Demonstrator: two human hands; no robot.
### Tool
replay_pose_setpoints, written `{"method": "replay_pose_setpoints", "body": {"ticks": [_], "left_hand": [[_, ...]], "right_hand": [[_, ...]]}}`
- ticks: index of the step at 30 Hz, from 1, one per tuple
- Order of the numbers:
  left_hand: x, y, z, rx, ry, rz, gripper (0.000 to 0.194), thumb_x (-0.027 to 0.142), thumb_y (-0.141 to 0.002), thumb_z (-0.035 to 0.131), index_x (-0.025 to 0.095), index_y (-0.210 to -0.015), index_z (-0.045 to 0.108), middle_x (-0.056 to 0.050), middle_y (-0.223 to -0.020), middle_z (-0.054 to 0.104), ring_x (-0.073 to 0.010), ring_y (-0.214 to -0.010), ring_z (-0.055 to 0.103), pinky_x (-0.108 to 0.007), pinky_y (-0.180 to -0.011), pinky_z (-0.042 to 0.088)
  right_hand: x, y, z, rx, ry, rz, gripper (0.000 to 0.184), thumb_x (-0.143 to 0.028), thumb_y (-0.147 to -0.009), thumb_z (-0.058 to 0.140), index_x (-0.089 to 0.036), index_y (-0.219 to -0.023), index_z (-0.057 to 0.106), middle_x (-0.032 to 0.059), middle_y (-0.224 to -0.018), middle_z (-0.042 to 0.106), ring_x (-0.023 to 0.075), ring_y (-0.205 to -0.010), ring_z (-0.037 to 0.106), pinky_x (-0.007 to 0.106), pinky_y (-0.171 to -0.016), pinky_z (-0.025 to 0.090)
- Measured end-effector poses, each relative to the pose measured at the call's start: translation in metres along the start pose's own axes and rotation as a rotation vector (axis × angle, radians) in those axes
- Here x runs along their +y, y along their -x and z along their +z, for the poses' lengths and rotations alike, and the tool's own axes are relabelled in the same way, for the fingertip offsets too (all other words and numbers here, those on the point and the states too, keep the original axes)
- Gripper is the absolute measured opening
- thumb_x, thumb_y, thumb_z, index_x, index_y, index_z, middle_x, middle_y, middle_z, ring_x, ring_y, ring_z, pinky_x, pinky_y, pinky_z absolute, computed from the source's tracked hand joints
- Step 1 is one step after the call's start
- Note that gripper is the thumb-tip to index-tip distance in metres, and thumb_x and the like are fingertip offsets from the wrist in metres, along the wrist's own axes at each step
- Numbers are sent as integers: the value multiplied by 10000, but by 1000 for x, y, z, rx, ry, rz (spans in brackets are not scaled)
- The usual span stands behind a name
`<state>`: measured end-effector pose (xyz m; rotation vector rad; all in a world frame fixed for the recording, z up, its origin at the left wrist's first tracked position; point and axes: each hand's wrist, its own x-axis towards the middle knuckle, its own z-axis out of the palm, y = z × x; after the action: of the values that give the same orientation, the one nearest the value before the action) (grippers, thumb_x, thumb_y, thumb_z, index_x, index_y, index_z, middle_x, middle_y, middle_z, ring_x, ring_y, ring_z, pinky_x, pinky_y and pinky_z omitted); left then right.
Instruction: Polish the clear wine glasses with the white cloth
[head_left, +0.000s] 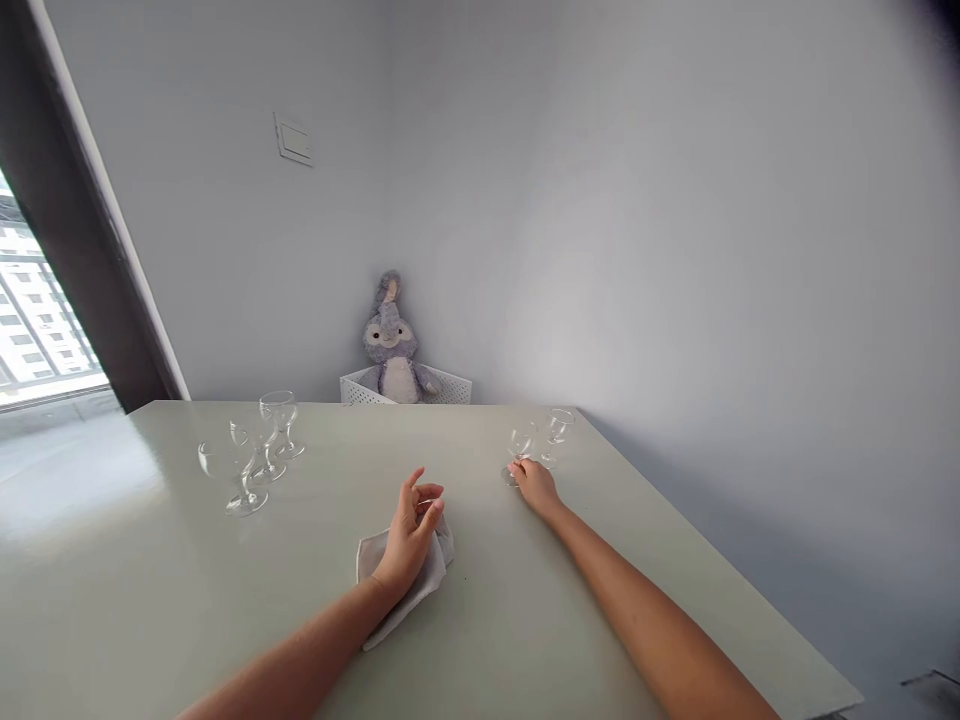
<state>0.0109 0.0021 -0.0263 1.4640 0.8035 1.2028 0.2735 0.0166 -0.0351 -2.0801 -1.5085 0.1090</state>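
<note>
On the right part of the table, my right hand is closed on the stem of a small clear wine glass, whose foot is at the tabletop. Just behind it to the right stands another wine glass, upright. My left hand rests over a folded light grey cloth in the middle of the table. Its fingers are loosely curled and apart, holding nothing. At the left stand three more clear glasses: a near one, a middle one and a far one.
The pale table reaches toward the walls, its right edge running beside the right wall. Behind its far edge, a grey plush rabbit sits in a white perforated basket. A light switch is on the wall, with a window at left.
</note>
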Motion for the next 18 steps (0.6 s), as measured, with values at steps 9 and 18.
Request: {"method": "replay_pose_setpoints", "body": {"ticks": [9,18], "left_hand": [[4,1,1,-4,-21,8,432,351,-830,453,262,-1234,327,-36,-968,540,-144,-871,523,-342,-839,403],[6,-21,-33,583,-149,41,269,269,-769,514,216,-1026,456,-42,-989,517,-149,-903,519,-308,-788,425]], "right_hand": [[30,-44,0,-3,162,132,279,-317,-857,340,-173,-819,576,74,-811,635,187,-748,563,261,-628,322],[48,-50,0,-27,209,173,316,-356,-851,317,-171,-879,572,109,-898,642,234,-813,581,303,-640,356]]}}
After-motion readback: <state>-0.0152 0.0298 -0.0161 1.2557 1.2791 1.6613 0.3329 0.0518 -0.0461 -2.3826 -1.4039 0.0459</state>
